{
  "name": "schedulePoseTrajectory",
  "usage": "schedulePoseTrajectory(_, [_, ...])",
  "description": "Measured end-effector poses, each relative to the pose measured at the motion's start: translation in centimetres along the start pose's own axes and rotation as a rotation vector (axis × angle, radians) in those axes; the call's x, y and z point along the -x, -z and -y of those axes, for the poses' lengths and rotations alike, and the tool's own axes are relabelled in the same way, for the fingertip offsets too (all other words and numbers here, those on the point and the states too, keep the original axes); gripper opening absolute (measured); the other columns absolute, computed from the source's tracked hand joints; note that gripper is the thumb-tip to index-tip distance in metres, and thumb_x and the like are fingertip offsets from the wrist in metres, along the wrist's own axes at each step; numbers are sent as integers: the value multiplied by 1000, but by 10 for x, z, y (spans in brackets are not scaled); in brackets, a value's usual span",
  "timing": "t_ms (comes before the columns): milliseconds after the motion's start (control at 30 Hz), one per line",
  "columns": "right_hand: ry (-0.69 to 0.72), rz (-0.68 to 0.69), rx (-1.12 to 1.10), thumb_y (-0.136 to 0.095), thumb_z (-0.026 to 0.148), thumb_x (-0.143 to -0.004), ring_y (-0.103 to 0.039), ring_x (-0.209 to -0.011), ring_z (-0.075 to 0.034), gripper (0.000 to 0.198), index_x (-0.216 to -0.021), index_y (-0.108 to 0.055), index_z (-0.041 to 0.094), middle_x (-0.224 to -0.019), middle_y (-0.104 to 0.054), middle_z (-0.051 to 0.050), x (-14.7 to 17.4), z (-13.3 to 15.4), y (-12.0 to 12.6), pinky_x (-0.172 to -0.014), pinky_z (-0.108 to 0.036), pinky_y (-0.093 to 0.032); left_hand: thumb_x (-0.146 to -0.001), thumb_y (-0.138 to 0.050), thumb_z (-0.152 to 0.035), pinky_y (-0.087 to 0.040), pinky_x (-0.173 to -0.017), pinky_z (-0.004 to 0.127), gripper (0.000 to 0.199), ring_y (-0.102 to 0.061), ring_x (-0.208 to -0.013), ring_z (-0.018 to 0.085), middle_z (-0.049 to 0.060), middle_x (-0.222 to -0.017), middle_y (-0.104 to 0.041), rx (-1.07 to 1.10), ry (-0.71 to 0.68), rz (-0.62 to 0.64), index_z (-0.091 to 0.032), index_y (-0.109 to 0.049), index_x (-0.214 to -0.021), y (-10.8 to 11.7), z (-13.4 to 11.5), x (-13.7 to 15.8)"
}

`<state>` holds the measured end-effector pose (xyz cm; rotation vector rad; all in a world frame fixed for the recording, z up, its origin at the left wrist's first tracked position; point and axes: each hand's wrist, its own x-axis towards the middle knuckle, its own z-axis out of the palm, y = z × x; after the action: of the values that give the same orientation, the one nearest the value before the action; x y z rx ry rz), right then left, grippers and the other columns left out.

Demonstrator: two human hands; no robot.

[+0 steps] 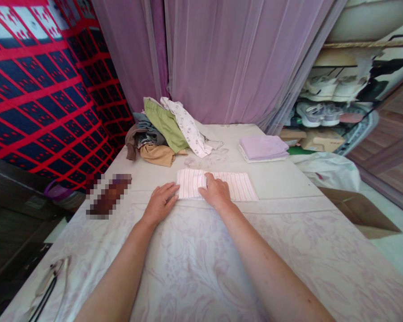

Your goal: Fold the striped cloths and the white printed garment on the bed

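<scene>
A white cloth with pink stripes (189, 182), perhaps a garment, lies on the patterned sheet in a long flat strip. Its left part is folded over toward the right. My right hand (216, 191) is at the edge of this folded part, thumb and fingers closed on the fabric. At the strip's left end rests my left hand (161, 202), its fingers stretched out and touching the cloth's edge. The cloth under my right palm is hidden.
Behind lies a heap of loose clothes (168, 129). A folded lilac cloth (263, 146) sits at the back right. Purple curtains (218, 62) hang beyond the bed (201, 259). Shoes (319, 114) and a cardboard box (359, 210) are at the right. Cables (50, 286) lie front left.
</scene>
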<state>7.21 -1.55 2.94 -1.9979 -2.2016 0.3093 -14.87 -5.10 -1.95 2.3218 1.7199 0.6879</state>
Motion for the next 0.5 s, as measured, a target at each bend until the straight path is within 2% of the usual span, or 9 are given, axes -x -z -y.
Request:
schedulePoseTrajectory(100, [-2, -18, -84, -53, 34, -84, -64, -95, -25, 56, -136, -39, 18, -101, -70, -10, 2, 0, -2, -81, -34, -42, -96, -39, -37, -32, -108, 54, 41, -43, -133, 25, 7, -143, -49, -39, -38, 33, -28, -51, -134, 0, -3, 0])
schedulePoseTrajectory(233, [-47, -60, -336, -54, 36, -85, -65, -97, -21, 60, -139, -35, 21, -113, -68, -6, -1, -2, -11, -83, -30, -46, -97, -36, -35, -30, -109, 54, 42, -38, -137, 26, 5, -147, -45, -81, -43, 92, -29, -49, -136, 0, -6, 0])
schedulePoseTrajectory(400, [-208, 65, -653, -46, 40, -90, -67, -87, -17, 57, -142, -32, 19, -108, -70, -5, -18, -4, -20, -77, -29, -50, -98, -31, -37, -26, -112, 53, 45, -32, -140, 24, 4, -150, -40, -109, -58, 145, -29, -43, -140, 0, -7, 0])
schedulePoseTrajectory(500, [-207, 100, -628, -48, 38, -89, -68, -84, -17, 62, -144, -28, 18, -102, -71, -4, -20, -5, -15, -71, -27, -50, -98, -29, -38, -25, -112, 53, 46, -32, -140, 25, 3, -150, -41, -116, -55, 160, -29, -41, -142, -1, -6, 0])
